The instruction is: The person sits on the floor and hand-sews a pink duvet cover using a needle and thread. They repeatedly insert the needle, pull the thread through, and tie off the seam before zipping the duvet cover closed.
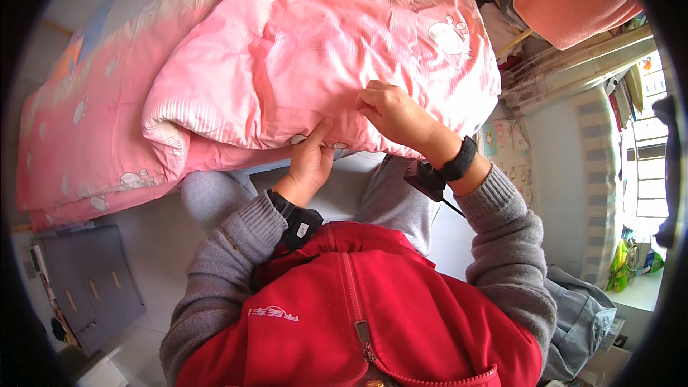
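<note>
A pink quilt [315, 64] with pale paw prints lies rumpled in front of me, its near edge folded and hanging toward my knees. At that edge my left hand [313, 159] grips the quilt, thumb on top and the other fingers partly hidden beneath the fabric. Just above the quilt, to the right, my right hand [395, 113] is closed in a pinch. Whatever its fingertips hold, if anything, is too small to make out. Both wrists wear black straps with small dark devices.
The pink bedding [79, 129] drapes over the bed's left side. A grey cabinet [89, 279] stands at the lower left. Up at the right hangs a coral cloth [577, 0]. A curtain [596, 172] hangs by the bright window, and grey fabric [577, 322] lies at the lower right.
</note>
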Demonstrator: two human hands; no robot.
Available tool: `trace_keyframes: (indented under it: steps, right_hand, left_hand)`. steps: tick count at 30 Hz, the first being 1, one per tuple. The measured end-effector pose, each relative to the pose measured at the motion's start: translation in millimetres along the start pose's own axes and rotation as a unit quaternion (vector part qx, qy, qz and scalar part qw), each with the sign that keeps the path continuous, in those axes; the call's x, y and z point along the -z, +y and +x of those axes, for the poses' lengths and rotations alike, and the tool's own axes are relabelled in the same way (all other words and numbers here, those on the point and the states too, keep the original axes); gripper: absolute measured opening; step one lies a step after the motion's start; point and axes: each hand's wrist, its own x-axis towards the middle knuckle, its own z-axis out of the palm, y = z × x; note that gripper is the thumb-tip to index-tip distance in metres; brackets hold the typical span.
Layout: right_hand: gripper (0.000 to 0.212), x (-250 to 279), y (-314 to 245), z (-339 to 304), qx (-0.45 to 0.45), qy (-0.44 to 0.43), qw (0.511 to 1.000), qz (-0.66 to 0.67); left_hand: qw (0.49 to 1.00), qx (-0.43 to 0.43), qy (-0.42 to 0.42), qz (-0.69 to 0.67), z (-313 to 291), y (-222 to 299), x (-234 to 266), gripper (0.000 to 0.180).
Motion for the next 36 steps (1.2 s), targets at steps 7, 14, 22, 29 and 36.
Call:
trace_keyframes:
  steps: [7,14,22,29,36]
  right_hand:
    - [0.004,-3,2,1,-0.003,-0.017,1.0,-0.011]
    - [0.012,-6,-1,9,0.027,-0.09,0.988,-0.122]
    - [0.012,-10,-6,19,0.086,-0.143,0.952,-0.256]
    - [0.02,0,-5,21,0.077,-0.155,0.957,-0.233]
    - [0.017,-6,-12,22,0.084,-0.152,0.94,-0.294]
  left_hand:
    - [0.999,0.012,0.032,0.01,-1,2,-2,0.019]
    - [0.999,0.024,0.0,0.024,-2,4,4,0.023]
    - [0.999,0.013,-0.028,0.031,-9,7,-10,0.023]
    - [0.997,-0.013,-0.021,0.072,-6,6,-8,0.023]
    - [0.996,0.007,-0.015,0.084,-4,5,-8,0.022]
